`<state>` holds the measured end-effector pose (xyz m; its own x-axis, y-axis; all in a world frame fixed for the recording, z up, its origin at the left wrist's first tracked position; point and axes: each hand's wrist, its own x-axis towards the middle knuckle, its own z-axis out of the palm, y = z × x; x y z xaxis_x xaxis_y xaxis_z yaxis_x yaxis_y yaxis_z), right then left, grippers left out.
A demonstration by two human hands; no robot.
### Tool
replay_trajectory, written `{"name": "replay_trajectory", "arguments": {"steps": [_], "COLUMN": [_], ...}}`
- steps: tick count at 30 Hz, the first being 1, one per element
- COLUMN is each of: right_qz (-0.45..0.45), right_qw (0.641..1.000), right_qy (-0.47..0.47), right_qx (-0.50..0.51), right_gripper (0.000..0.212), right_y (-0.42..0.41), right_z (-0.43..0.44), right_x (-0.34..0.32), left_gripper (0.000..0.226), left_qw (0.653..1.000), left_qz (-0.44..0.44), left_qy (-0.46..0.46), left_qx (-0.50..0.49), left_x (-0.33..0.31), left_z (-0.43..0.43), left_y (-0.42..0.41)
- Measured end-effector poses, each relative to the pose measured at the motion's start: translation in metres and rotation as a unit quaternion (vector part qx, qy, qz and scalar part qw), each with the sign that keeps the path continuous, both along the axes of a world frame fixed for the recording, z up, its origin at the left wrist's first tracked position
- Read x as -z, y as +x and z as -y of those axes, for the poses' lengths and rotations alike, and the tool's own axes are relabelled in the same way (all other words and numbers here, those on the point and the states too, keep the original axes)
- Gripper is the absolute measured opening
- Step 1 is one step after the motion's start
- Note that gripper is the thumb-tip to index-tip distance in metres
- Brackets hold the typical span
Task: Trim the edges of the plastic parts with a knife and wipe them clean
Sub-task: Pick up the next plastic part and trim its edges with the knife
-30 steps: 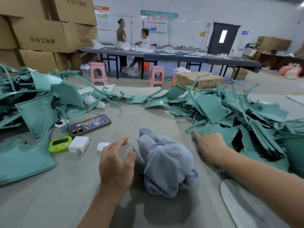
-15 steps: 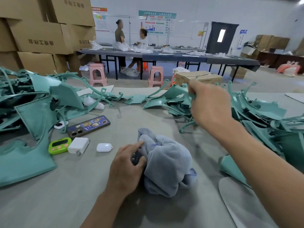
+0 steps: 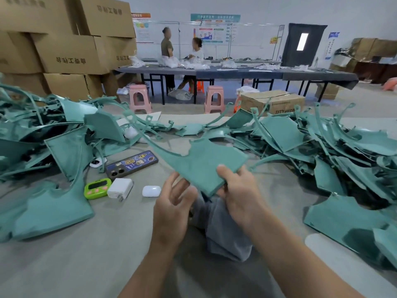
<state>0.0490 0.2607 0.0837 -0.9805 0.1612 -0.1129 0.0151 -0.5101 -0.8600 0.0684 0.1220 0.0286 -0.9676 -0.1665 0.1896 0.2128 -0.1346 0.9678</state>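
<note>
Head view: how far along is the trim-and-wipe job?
Done: nothing visibly finished; I cannot tell trimmed parts from untrimmed. In hand: the right hand grips one teal part by its near edge, left hand open beside it; no knife in sight, grey cloth lies below them. Left: trim and wipe this part, then probably the left heap and right heap.

The bench [image 3: 86,265] has a dull grey-beige top. A heap of teal plastic parts [image 3: 43,143] covers its left side and a second heap [image 3: 322,147] its right (both tangled, with thin curved strips sticking up). A flat teal part [image 3: 49,214] lies at the left front. Between the heaps lie a phone [image 3: 132,163], a green timer [image 3: 97,188], a white charger [image 3: 120,187] just beside it and a white earbud case [image 3: 151,191]. A crumpled grey cloth [image 3: 223,231] lies nearer the front.
</note>
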Motion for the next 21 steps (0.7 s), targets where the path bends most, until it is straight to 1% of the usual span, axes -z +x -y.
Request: {"name": "replay_trajectory", "arguments": {"steps": [2,4,5,6,7,8,9,10,11,12,13,14,15,16,17,19,20,21], "right_qz": [0.009,0.01,0.006,-0.01,-0.046,-0.09,-0.133,-0.15,-0.128,-0.087,-0.047,-0.024,-0.025,-0.021,-0.01,0.001,-0.004,-0.003], "right_qw": [0.993,0.974,0.964,0.95,0.914,0.845,0.745,0.644,0.579,0.557,0.562,0.583,0.615,0.654,0.686,0.742,0.759,0.765], "right_qy": [0.054,0.124,0.169,0.25,0.375,0.522,0.653,0.75,0.805,0.824,0.821,0.804,0.779,0.75,0.726,0.665,0.631,0.606], "right_qx": [-0.108,-0.192,-0.203,-0.189,-0.147,-0.082,-0.015,0.004,-0.016,-0.05,-0.088,-0.115,-0.118,-0.093,-0.046,0.088,0.16,0.218], "right_gripper": [0.018,0.018,0.015,0.011,0.006,0.006,0.018,0.045,0.073,0.088,0.085,0.064,0.035,0.01,0.007,0.017,0.016,0.012], "right_y": [0.009,0.014,0.014,0.013,0.012,0.011,0.011,0.012,0.011,0.01,0.007,0.003,-0.001,-0.006,-0.011,-0.017,-0.02,-0.022], "right_z": [0.007,0.007,0.004,0.0,-0.006,-0.012,-0.016,-0.021,-0.026,-0.029,-0.033,-0.037,-0.041,-0.048,-0.057,-0.079,-0.093,-0.105], "right_x": [0.01,0.012,0.012,0.012,0.011,0.01,0.009,0.009,0.009,0.009,0.008,0.006,0.004,0.0,-0.007,-0.025,-0.034,-0.042], "left_gripper": [0.051,0.043,0.042,0.041,0.041,0.04,0.04,0.039,0.039,0.039,0.039,0.036,0.031,0.029,0.026,0.02,0.02,0.02], "left_qw": [0.996,0.989,0.985,0.981,0.978,0.975,0.975,0.977,0.976,0.974,0.97,0.964,0.958,0.954,0.95,0.94,0.936,0.932], "left_qz": [0.008,0.034,0.052,0.065,0.072,0.073,0.069,0.061,0.05,0.045,0.048,0.058,0.071,0.084,0.096,0.117,0.126,0.132], "left_qy": [0.089,0.128,0.148,0.167,0.182,0.189,0.184,0.171,0.162,0.162,0.17,0.182,0.195,0.205,0.215,0.241,0.256,0.27], "left_qx": [-0.022,-0.061,-0.071,-0.074,-0.078,-0.086,-0.099,-0.116,-0.133,-0.151,-0.169,-0.185,-0.197,-0.204,-0.207,-0.209,-0.207,-0.203], "left_x": [-0.001,-0.001,-0.001,-0.001,0.0,0.0,0.001,0.002,0.003,0.003,0.002,0.002,0.002,0.003,0.004,0.004,0.002,0.002], "left_z": [0.002,0.006,0.009,0.012,0.015,0.019,0.023,0.027,0.03,0.033,0.035,0.038,0.041,0.044,0.047,0.052,0.053,0.055], "left_y": [-0.007,-0.013,-0.015,-0.018,-0.021,-0.023,-0.025,-0.026,-0.026,-0.026,-0.025,-0.026,-0.026,-0.027,-0.028,-0.029,-0.029,-0.029]}}
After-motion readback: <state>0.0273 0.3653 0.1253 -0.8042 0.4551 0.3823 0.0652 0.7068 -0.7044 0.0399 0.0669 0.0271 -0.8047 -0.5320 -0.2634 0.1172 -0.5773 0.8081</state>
